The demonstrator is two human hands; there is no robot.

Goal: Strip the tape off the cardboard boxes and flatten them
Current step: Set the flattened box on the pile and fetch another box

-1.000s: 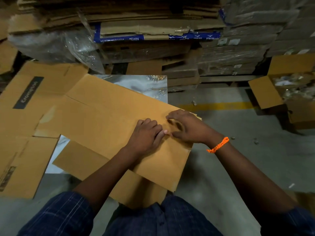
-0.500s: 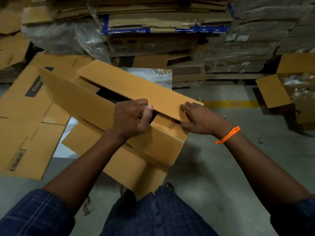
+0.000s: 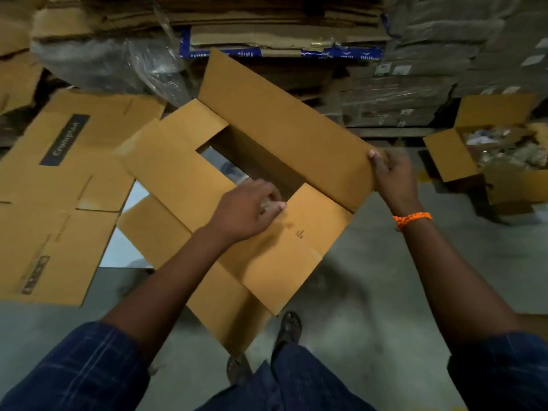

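A brown cardboard box stands open in front of me, its top flaps spread out and the dark inside showing. My right hand grips the corner of the far long flap and holds it raised. My left hand is over the near short flap at the box opening, fingers curled around something small and pale, blurred; whether it is tape I cannot tell.
Flattened cartons lie on the floor at left. Stacks of flattened cardboard and plastic wrap rise behind. An open box of scraps stands at right. My feet are on grey concrete floor.
The box was shut with both hands at its top seam. The flaps have since swung open; my right hand carried the far flap up and right, my left hand moved to the near flap.
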